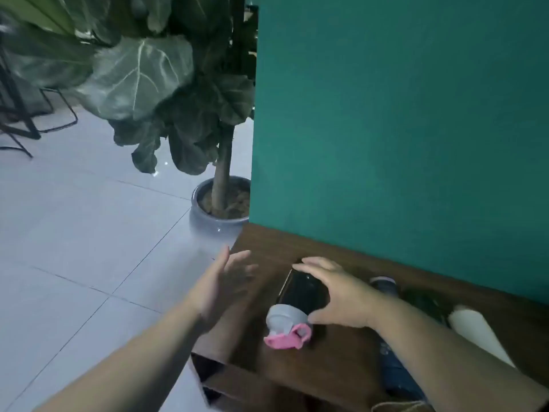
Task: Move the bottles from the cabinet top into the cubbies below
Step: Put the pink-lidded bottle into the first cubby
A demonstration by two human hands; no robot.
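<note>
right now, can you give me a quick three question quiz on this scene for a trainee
1. True or false: the black bottle stands upright on the cabinet top.
2. Which hand grips the black bottle: A left, B right?
3. What colour is the flip cap on that bottle?

Key: 1 false, it lies on its side. 2 B, the right hand; the left hand is open and empty. 3 pink.

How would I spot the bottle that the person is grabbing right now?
Find the teal wall and the brown cabinet top at its foot. Near the cabinet's left end, a black bottle lies tilted under the right hand. Alone among the bottles there, it has a grey cap with a pink flip lid.
</note>
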